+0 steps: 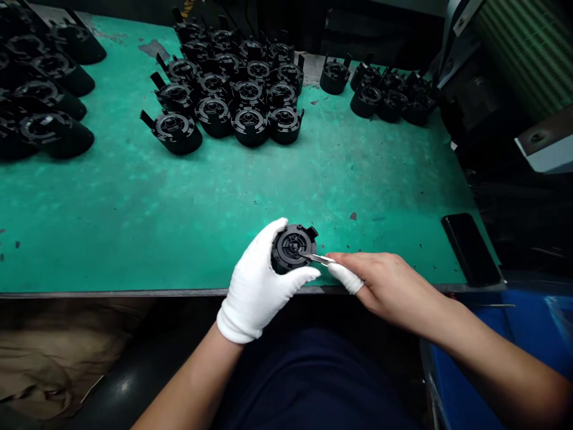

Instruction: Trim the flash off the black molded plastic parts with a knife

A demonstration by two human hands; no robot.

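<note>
A round black plastic housing (293,245) with ribbed rings and a side tab is held near the front edge of the green table (215,221). My left hand (262,280), in a white glove, wraps its fingers and thumb around the left and lower sides of this housing. Bare apart from a white cover on the thumb, my right hand (380,278) pinches a slim metal blade (317,258), perhaps a trimming knife. The blade's tip reaches the housing's face, right of centre. Its handle is hidden inside my right hand.
Several similar black housings (248,122) stand in rows at the back centre, with more at the far left (56,128) and back right (367,100). A black phone (472,248) lies near the right edge. Metal brackets (548,140) jut in at upper right; a blue bin (528,334) sits below.
</note>
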